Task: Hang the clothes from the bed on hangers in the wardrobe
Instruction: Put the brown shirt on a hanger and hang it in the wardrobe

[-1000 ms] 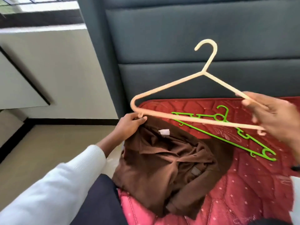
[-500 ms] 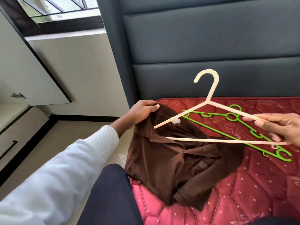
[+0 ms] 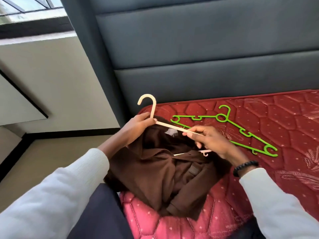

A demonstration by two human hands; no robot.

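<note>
A brown shirt (image 3: 155, 175) lies crumpled at the near corner of the red mattress (image 3: 276, 128). A cream plastic hanger (image 3: 151, 107) sits partly inside the shirt's neck opening, its left shoulder hidden under the cloth. My left hand (image 3: 138, 128) grips the shirt's collar and touches the hanger at the base of its hook. My right hand (image 3: 208, 140) pinches the hanger's right arm above the shirt. The hanger's lower bar shows below my right hand.
A green hanger (image 3: 238, 130) lies flat on the mattress right of my hands. The dark padded headboard (image 3: 189, 57) rises behind. Beige floor (image 3: 51, 161) and a wall with a dark skirting lie to the left. My dark trouser leg (image 3: 96, 216) is at the mattress corner.
The hanger has come down and left, its left shoulder pushed into the shirt. My right hand slid inward along the hanger's arm. My left hand now meets the hook's base.
</note>
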